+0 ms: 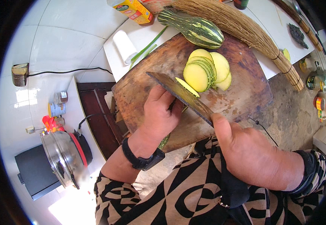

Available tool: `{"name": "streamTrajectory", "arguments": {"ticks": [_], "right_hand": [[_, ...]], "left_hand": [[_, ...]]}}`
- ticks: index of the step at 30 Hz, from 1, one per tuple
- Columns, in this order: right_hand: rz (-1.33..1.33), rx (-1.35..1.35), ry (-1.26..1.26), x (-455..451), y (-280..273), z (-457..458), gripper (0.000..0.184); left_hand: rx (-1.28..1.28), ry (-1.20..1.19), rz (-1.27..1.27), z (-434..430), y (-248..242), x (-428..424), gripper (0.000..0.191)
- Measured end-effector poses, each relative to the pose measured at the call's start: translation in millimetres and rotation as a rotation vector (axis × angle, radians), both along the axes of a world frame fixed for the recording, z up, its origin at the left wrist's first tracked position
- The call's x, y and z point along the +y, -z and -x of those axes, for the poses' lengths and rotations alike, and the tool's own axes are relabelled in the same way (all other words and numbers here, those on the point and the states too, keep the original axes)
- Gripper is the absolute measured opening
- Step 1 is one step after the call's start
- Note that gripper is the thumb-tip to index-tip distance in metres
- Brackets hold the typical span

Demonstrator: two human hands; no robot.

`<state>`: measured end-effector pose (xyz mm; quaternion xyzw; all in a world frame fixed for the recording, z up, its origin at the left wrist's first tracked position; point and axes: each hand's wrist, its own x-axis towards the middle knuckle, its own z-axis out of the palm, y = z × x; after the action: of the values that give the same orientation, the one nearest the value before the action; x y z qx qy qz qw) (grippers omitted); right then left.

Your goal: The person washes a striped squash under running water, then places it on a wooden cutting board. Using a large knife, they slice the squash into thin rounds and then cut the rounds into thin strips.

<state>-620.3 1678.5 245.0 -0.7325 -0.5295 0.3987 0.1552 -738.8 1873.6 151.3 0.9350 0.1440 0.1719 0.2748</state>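
My right hand [236, 140] grips the handle end of a cleaver [186, 98], whose broad blade slants across the wooden cutting board [140, 84]. Beside the blade, my left hand [163, 109] is closed on a striped green squash, mostly hidden under the hand and wrist; a bit of its skin [163, 142] shows near the board's front edge. One cut slice [187, 87] leans against the far side of the blade. Behind it, several round pale-yellow squash slices [199, 74] lie overlapped in a pile. A whole striped squash [196, 29] rests at the board's back edge.
A straw broom [236, 25] lies behind the board, touching its back right. Green onion stalks [148, 49] and a white roll [124, 47] lie at the back left, near a yellow carton [136, 11]. A metal pot [64, 157] stands at left; jars [314, 81] stand far right.
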Motion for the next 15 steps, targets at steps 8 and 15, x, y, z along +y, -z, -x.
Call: {"name": "streamTrajectory", "arguments": {"ticks": [8, 15], "right_hand": [[0.049, 0.056, 0.007, 4.8, 0.3, -6.3, 0.052], [-0.086, -0.046, 0.002, 10.2, 7.5, -7.7, 0.026]], "left_hand": [[-0.01, -0.013, -0.013, -1.4, 0.1, -0.4, 0.03], [-0.021, -0.013, -0.035, -1.7, 1.0, 1.2, 0.025]]}}
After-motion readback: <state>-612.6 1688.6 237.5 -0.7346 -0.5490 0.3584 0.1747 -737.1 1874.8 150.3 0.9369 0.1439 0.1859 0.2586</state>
